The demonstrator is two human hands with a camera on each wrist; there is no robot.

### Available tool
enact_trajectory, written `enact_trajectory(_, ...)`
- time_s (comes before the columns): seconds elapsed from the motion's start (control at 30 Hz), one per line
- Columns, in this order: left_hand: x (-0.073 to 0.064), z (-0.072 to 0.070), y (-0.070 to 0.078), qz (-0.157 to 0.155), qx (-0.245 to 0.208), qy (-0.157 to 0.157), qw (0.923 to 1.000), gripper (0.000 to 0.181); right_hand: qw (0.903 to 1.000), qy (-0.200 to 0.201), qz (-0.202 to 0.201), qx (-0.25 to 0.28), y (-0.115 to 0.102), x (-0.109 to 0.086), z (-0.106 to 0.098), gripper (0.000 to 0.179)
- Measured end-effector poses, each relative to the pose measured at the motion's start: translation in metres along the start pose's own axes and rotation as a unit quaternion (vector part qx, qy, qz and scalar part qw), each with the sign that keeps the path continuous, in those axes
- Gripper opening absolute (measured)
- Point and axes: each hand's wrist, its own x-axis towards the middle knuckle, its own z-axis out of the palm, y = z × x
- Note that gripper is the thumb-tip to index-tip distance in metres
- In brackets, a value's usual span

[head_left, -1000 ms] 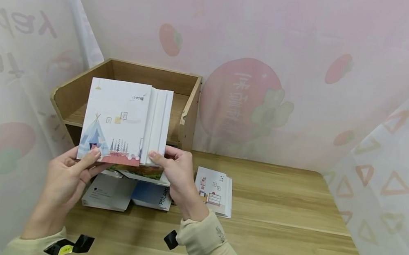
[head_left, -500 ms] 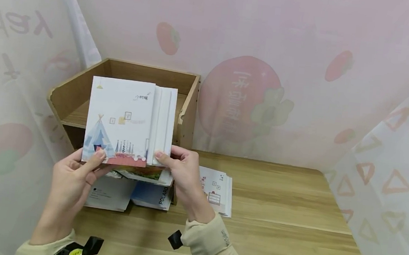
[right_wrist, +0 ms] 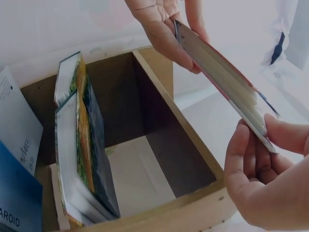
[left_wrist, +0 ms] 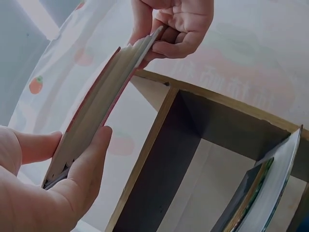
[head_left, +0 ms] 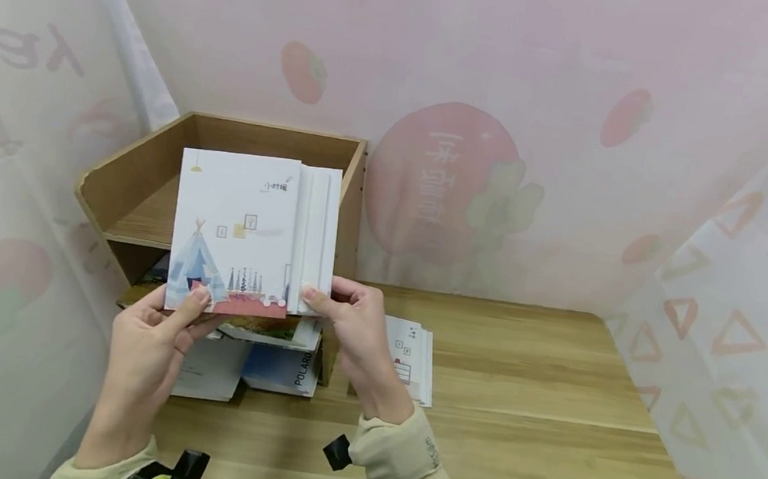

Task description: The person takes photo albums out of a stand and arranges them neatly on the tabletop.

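Note:
Both hands hold up a small stack of white notebooks, in front of the wooden shelf box. The front cover bears a blue tent drawing, and the ones behind stick out to the right in steps. My left hand pinches the lower left corner, thumb on the cover. At the lower right my right hand pinches the protruding edges, thumb in front. In the left wrist view the stack shows edge-on, with reddish cover edges and pale pages between.
The wooden shelf box has an upper tray and a lower compartment. Books with landscape covers stand in the compartment. A blue POLAROID book and a white book sit before it. More white notebooks lie on the table.
Both hands have shifted slightly right with the notebook stack, keeping their hold. The right hand and wrist now cover more of the notebooks on the table. The head view has turned slightly.

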Motion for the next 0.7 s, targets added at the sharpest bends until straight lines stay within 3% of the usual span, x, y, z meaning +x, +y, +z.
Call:
enact_trajectory(0.33,-0.018,0.019,-0.008,0.001,0.001,0.056,0.9985,0.04,0.9978,-0.049,-0.037,-0.021,-0.004,-0.01,-0.02,0.018)
enact_trajectory(0.53,-0.022,0.032,-0.015,0.01,-0.016,0.075,0.997,0.04,0.9958,-0.053,-0.071,-0.019,-0.009,-0.017,-0.032,0.02)
enact_trajectory(0.7,-0.024,0.042,-0.019,0.023,-0.012,0.085,0.9961,0.04,0.9964,-0.044,-0.07,-0.017,-0.014,-0.019,-0.038,0.022)
